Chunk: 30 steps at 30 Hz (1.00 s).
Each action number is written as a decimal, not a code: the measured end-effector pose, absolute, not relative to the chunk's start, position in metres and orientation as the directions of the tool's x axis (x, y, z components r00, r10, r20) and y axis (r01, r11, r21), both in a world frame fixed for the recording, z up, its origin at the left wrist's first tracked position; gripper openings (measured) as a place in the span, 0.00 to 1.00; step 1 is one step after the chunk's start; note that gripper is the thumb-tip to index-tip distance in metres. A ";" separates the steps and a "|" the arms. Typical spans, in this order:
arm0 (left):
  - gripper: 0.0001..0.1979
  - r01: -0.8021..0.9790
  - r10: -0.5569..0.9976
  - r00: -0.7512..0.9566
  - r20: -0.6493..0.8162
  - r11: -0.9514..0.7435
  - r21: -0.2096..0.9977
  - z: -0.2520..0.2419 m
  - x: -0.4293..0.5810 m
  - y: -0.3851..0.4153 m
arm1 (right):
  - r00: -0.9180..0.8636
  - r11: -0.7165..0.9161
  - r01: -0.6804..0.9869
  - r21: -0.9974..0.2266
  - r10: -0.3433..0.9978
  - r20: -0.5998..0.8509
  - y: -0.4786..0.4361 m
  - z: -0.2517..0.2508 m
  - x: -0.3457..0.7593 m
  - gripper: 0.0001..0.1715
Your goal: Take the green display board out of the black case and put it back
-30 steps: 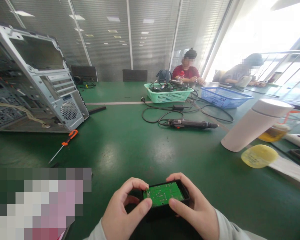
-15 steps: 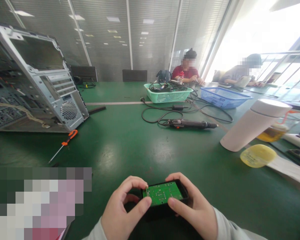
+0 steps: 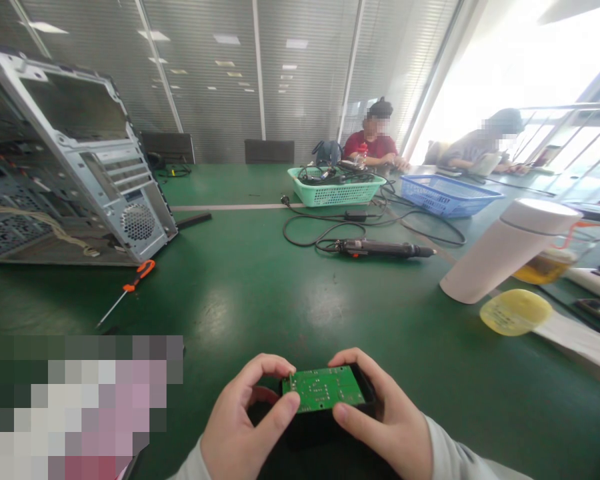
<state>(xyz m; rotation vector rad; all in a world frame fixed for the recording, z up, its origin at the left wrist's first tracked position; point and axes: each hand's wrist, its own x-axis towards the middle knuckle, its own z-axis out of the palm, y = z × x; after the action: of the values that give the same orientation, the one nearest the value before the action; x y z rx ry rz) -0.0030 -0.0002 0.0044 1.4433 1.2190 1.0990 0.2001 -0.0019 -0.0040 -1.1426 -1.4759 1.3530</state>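
One green circuit board (image 3: pixel 325 389) lies over the open top of one black box (image 3: pixel 317 430), held just above the near edge of the tabletop (image 3: pixel 260 293). Two hands are clamped on the pair: the left hand (image 3: pixel 243 417) pinches the board's left end between thumb and finger, and the right hand (image 3: pixel 387 413) grips around the box's right end. Beyond, to the left, one orange-handled screwdriver (image 3: pixel 143 271) lies by one metal computer case (image 3: pixel 130 223), with one dark strip (image 3: pixel 195 220) beside it. Ahead lies one corded power screwdriver (image 3: pixel 385 249). Behind it stand two baskets, a green one (image 3: pixel 340 195) heaped with cables and a blue one (image 3: pixel 450 197). To the right are one pale bottle (image 3: pixel 505 253) and one yellow lid-like piece (image 3: pixel 516 312). Two people sit at the far side, one in a red top (image 3: pixel 383 147).
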 end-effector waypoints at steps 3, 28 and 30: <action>0.05 0.120 0.999 0.041 0.032 -0.037 0.992 0.007 0.002 -0.002 | -0.269 0.005 0.062 -0.998 0.963 -0.012 -0.001 -0.005 0.200 0.25; 0.14 0.293 0.977 0.097 0.190 -0.210 0.933 0.014 0.006 -0.006 | -0.293 0.011 0.029 -1.000 0.956 0.002 -0.004 0.001 0.200 0.16; 0.14 0.323 0.967 0.130 0.217 -0.248 0.913 0.013 0.005 -0.006 | -0.302 0.003 0.029 -1.000 0.953 -0.006 -0.004 0.002 0.200 0.16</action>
<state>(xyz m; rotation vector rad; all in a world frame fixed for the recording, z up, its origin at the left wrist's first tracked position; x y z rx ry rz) 0.0047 -0.0064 0.0134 1.6871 1.2636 1.1295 0.1996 -0.0041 0.0017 -1.0715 -1.4533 1.4192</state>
